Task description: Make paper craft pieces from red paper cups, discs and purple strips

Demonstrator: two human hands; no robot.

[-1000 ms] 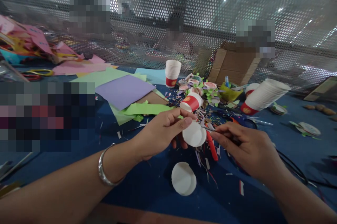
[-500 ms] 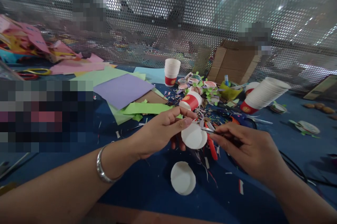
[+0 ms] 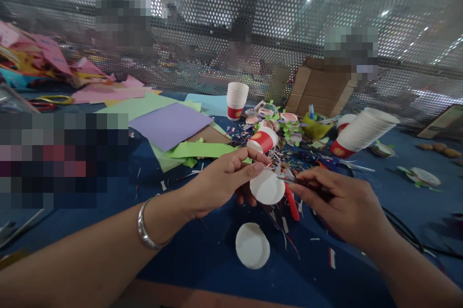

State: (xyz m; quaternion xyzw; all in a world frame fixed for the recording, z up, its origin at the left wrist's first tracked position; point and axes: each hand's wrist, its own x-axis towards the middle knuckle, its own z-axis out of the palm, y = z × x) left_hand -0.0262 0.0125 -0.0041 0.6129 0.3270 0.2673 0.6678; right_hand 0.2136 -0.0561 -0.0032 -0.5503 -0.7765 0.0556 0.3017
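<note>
My left hand (image 3: 231,173), a silver bangle on its wrist, grips a white paper cup bottom (image 3: 266,187) between thumb and fingers. My right hand (image 3: 336,202) is closed around a thin metal-bladed tool (image 3: 285,179); its handle is mostly hidden by the fingers, so I cannot tell its exact kind. The blade's tip meets the right rim of the cup bottom. Nearer to me, a second white cup bottom (image 3: 252,246) lies on the blue tabletop. An orange-red handle-like object (image 3: 291,203) rests behind the held piece, among paper scraps.
A red-and-white cup (image 3: 263,140) lies on its side beyond my hands. Stacked cups (image 3: 237,100) stand behind it, and a longer stack (image 3: 365,132) leans at right. Purple paper (image 3: 171,125) covers green sheets at left. Decorated discs (image 3: 269,115) are heaped near a cardboard box (image 3: 320,88).
Both hands hold nearly the same place. The blade has shifted slightly in angle at the cup bottom's rim. The whole view has moved a little.
</note>
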